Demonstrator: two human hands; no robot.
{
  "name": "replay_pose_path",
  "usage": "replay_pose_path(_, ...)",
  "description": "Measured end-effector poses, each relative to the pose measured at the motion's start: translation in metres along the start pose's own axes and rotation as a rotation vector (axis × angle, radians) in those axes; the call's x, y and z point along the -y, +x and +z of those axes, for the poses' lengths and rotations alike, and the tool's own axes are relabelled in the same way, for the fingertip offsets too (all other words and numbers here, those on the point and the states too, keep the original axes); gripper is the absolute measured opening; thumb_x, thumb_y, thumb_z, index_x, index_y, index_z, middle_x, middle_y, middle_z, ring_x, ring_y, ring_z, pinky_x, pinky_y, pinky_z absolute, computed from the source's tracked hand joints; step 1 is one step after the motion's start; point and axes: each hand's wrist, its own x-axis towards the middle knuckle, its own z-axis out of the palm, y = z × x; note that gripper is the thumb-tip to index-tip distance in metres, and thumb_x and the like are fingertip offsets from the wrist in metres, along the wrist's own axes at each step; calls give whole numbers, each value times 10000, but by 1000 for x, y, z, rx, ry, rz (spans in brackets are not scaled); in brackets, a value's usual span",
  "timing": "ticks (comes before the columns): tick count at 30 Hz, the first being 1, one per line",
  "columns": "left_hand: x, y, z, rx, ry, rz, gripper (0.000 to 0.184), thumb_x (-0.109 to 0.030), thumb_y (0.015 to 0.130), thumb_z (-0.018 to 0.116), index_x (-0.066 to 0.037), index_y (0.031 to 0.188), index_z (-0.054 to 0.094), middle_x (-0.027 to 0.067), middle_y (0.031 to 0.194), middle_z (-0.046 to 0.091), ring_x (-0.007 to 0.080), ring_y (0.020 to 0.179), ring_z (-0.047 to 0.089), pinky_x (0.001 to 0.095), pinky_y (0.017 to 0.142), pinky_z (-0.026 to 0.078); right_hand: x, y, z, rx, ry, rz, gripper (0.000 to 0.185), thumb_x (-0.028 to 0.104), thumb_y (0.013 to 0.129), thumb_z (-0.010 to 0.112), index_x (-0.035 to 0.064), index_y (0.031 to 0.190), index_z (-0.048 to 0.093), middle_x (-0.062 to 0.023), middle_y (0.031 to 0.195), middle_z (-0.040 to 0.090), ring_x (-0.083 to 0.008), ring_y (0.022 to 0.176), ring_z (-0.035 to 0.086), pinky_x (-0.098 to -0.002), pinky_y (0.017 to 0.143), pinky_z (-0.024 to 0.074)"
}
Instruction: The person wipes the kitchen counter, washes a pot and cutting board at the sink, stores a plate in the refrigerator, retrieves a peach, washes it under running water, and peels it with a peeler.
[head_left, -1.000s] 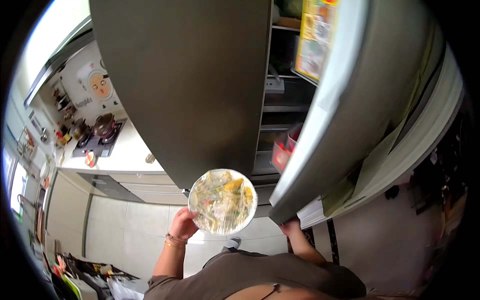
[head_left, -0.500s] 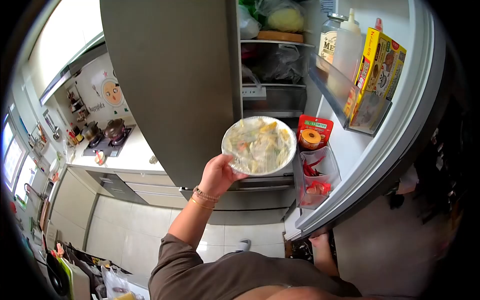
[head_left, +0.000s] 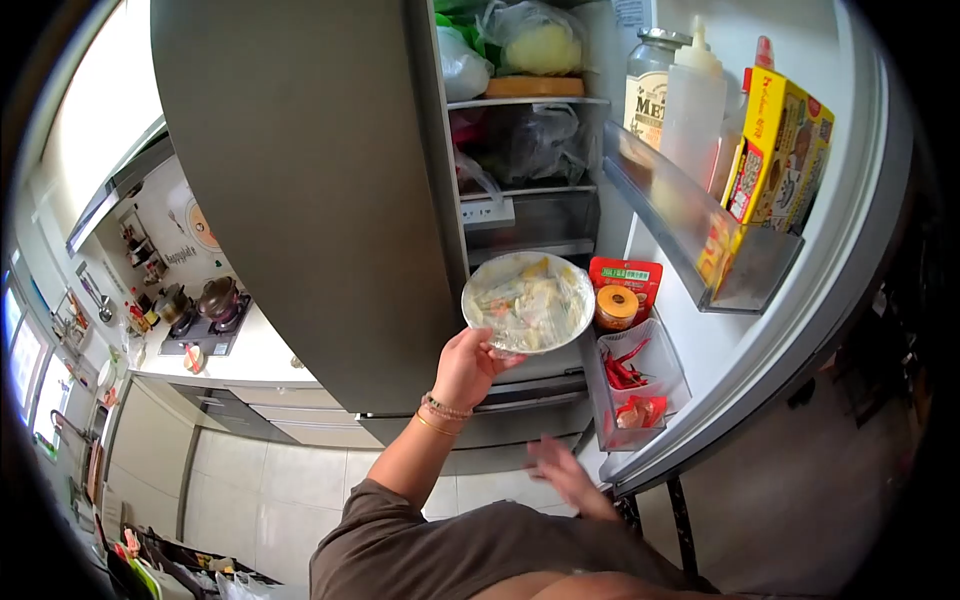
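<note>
At frame ctr., holding wrapped dish point(head_left: 528, 302) w/ L hand point(head_left: 467, 372); advise level carry, w/ R hand point(head_left: 570, 478) spread wide.

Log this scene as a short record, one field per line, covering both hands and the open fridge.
Left hand: holding film-covered dish by its rim
Right hand: blurred, fingers spread, nothing visibly held
Fridge door: open
Upper door bin: jar, squeeze bottle, yellow box
Lower door bin: red chillies, orange-lidded container
Stove: two pots
</note>
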Motion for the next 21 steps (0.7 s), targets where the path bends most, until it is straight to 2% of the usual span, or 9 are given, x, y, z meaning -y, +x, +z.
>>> replay_pose_path(2, 9, -13, -12, -47, 36, -17, 302, -113, 900, 421, 80, 1122, 488, 154, 976, 630, 244, 848, 650, 415, 757, 569, 65, 33, 38, 195, 199, -257, 724, 210, 886, 590, 236, 1440, 125, -121, 1407, 348, -351, 1183, 482, -459, 901, 454)
replay_pose_path(4, 16, -25, -27, -72, 57, -32, 320, -109, 897, 424, 87, 1146, 468, 187, 1083, 602, 285, 936, 638, 414, 764, 570, 102, 52, 55, 261, 367, -340, 793, 321, 857, 620, 258, 1443, 90, -125, 1417, 333, -366, 1189, 476, -485, 904, 452)
replay_pose_path(6, 20, -43, -31, -44, 82, -54, 335, -118, 902, 451, 61, 1185, 452, 184, 1126, 579, 284, 962, 627, 400, 779, 567, 118, 57, 68, 135, 263, -327, 733, 341, 860, 617, 165, 1408, 163, -123, 1386, 359, -329, 1167, 502, -464, 888, 475)
replay_pose_path(8, 29, -58, -41, -82, 85, -92, 346, -126, 909, 474, 31, 1216, 444, 156, 1140, 580, 270, 987, 620, 411, 807, 551, 112, 59, 68, 103, 300, -340, 620, 300, 902, 561, 132, 1383, 209, -123, 1341, 409, -307, 1129, 528, -462, 866, 497)
replay_pose_path(10, 34, -63, -50, -69, 29, -122, 340, -121, 914, 486, -5, 1230, 441, 128, 1121, 583, 234, 995, 606, 429, 846, 531, 103, 58, 65, -72, 250, -316, 491, 148, 919, 466, 90, 1362, 263, -129, 1278, 452, -283, 1087, 548, -433, 826, 530)
replay_pose_path(13, 39, -75, -69, 23, -62, -216, 361, -169, 923, 502, -26, 1248, 437, 113, 1184, 556, 251, 1093, 551, 469, 899, 487, 101, 55, 60, -76, 215, -333, 520, 43, 849, 437, 33, 1346, 281, -143, 1248, 469, -279, 1094, 544, -408, 833, 531)
replay_pose_path(15, 39, -82, -95, 148, -199, -334, 379, -262, 936, 498, -49, 1246, 457, 117, 1263, 511, 284, 1140, 513, 485, 964, 430, 100, 51, 60, -107, 207, -299, 523, 46, 844, 440, 30, 1344, 284, -146, 1252, 468, -277, 1098, 542, -410, 843, 525)
replay_pose_path(18, 81, -65, -197, -248, -231, -475, 309, -241, 922, 520, -103, 1195, 482, 123, 1141, 563, 266, 984, 571, 492, 963, 426, 97, 48, 59, -128, 267, -265, 547, 40, 825, 448, 32, 1347, 285, -147, 1277, 451, -283, 1138, 515, -438, 892, 493)
replay_pose_path(21, 141, -25, -312, -522, -474, -370, 77, -113, 870, 487, -40, 871, 507, 140, 938, 565, 282, 894, 559, 480, 899, 446, 95, 39, 64, -142, 358, -223, 574, 24, 805, 442, 38, 1355, 280, -139, 1303, 432, -296, 1183, 475, -465, 933, 457)
